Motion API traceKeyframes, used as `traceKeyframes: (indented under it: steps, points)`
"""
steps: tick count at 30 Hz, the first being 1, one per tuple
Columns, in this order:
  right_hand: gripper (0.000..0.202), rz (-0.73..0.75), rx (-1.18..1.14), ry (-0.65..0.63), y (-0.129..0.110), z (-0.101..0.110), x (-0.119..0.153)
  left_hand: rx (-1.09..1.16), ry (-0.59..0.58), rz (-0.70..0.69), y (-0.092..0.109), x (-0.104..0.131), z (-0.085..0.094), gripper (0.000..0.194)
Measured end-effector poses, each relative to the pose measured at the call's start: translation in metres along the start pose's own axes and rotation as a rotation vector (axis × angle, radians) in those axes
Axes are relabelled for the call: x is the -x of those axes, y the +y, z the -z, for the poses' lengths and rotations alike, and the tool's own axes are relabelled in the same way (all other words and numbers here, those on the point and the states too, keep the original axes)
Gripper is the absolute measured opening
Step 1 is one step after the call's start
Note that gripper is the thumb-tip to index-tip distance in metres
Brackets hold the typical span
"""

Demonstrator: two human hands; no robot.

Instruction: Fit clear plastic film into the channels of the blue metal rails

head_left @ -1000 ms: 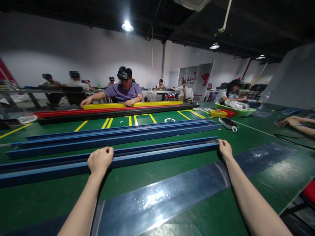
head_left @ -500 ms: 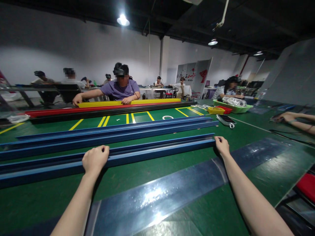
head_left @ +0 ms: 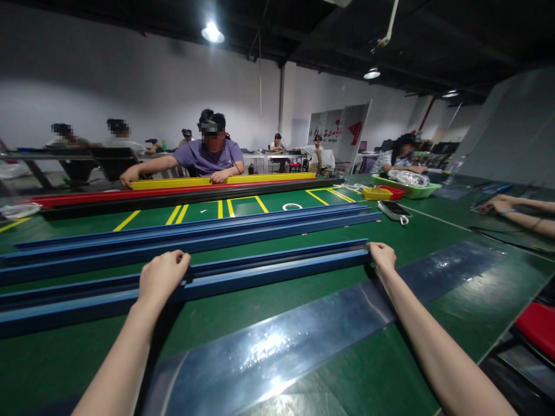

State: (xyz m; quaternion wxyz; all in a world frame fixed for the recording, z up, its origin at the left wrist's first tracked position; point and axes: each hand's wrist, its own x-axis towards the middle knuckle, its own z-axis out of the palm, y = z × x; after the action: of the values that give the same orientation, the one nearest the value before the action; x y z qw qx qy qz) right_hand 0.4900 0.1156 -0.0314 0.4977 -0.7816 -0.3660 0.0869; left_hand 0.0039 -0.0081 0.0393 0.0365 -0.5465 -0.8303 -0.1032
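A long blue channel strip [head_left: 277, 273] lies across the near part of the green table, its left end beyond the picture. My left hand [head_left: 161, 277] is closed over this strip around the middle of its visible length, fingertips hidden behind the hand. At the strip's right end, my right hand [head_left: 382, 257] pinches the tip between thumb and fingers. Just beyond, more blue channel strips [head_left: 243, 234] lie roughly parallel to it. Beneath my forearms a clear plastic sheet [head_left: 295, 335] is spread on the table, shining under the lamps.
Across the green table [head_left: 243, 300], a person in a purple shirt [head_left: 212, 156] handles a yellow strip [head_left: 260, 180] beside red and black strips. A phone-like device [head_left: 392, 210], a white ring [head_left: 292, 207] and a green basket [head_left: 411, 189] stand farther back. Another person's hands [head_left: 503, 203] are at right.
Both my hands and the right end of the blue channel strip have shifted slightly left. The view has turned a little, too. My grip looks the same.
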Motion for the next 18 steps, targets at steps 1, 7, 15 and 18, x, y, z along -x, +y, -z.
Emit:
traceKeyframes:
  steps: [1, 7, 15, 18]
  points:
    - [0.018, 0.001, -0.012, -0.009, -0.001, -0.003, 0.004, 0.028, -0.004, -0.026, 0.008, 0.002, 0.001, 0.04]
    - [0.02, 0.075, -0.095, -0.085, -0.008, -0.018, 0.033, 0.023, 0.014, -0.299, 0.054, 0.017, -0.003, 0.037]
    - [0.025, 0.197, -0.141, -0.273, -0.02, -0.03, 0.073, 0.06, 0.034, -0.453, 0.07, 0.026, -0.025, 0.039]
    - [0.028, 0.244, -0.113, -0.386, -0.022, -0.032, 0.082, 0.059, 0.04, -0.472, 0.071, 0.029, -0.034, 0.041]
